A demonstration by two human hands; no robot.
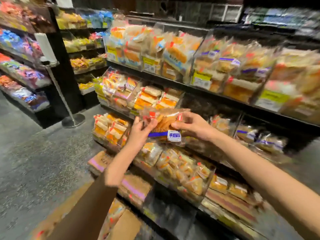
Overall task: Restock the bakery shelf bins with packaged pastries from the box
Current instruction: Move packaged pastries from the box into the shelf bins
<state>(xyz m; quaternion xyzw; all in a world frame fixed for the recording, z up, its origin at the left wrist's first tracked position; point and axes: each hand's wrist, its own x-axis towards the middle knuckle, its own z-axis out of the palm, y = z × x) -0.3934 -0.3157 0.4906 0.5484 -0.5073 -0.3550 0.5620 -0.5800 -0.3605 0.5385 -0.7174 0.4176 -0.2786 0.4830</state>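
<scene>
Head view. One packaged pastry (pixel 164 125), in a clear wrapper with red marks, a blue band and a white label printed in blue characters too blurred to read with certainty. It is held up in front of the middle tiers of the bakery shelf (pixel 216 99). The left hand (pixel 140 131) pinches its left end; the right hand (pixel 192 126) grips its right end, fingers curled over the wrapper. The two hands are apart, the packet between them.

Shelf bins (pixel 199 56): clear-fronted, in several tiers, filled with wrapped breads and cakes; the count is not clear through motion blur. Yellow price tags (pixel 149 62) on the bin fronts, text unreadable. A dark gap in the middle tier, right of the hands.

Cardboard box (pixel 126 224): near, low, below the left forearm, holding more packets.

Far left: candy shelves (pixel 22 66), several tiers. One metal stand (pixel 73 119) with a round base on the grey floor (pixel 34 161).
</scene>
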